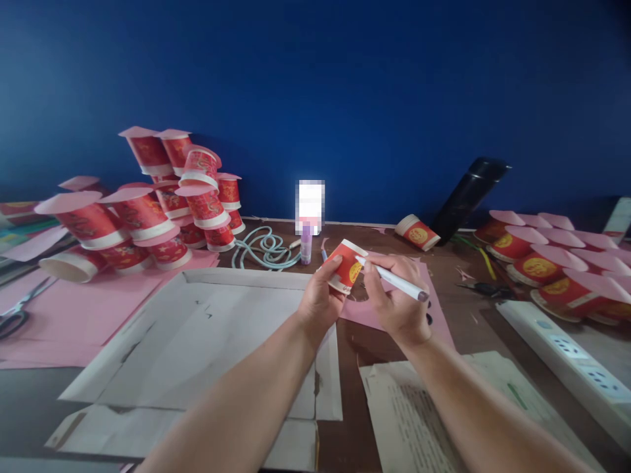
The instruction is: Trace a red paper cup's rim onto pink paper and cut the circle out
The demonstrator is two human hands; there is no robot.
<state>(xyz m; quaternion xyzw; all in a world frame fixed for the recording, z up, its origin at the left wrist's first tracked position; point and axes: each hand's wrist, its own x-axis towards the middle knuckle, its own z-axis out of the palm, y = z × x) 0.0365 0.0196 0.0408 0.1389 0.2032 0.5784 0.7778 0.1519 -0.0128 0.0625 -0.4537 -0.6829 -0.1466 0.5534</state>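
In the head view, a red paper cup (346, 263) with a gold emblem and white rim is tilted in my left hand (320, 292), the thumb lying across its side. My right hand (397, 302) grips a white marker pen (394, 282) with a dark end. The pen's tip meets, or nearly meets, the cup's right edge; I cannot tell which. Below both hands lies a pink paper sheet (436, 322) with a piece cut out. Beyond the cup stands a purple-and-white glue stick (306, 246).
Stacked red cups with pink paper tops (142, 213) stand at left, more cups (552, 263) at right. A flattened white cardboard (221, 335), scissors (20, 315), a coiled cable (269, 248), a leaning black flask (468, 197), a lying cup (417, 233) and a power strip (566, 355) surround the hands.
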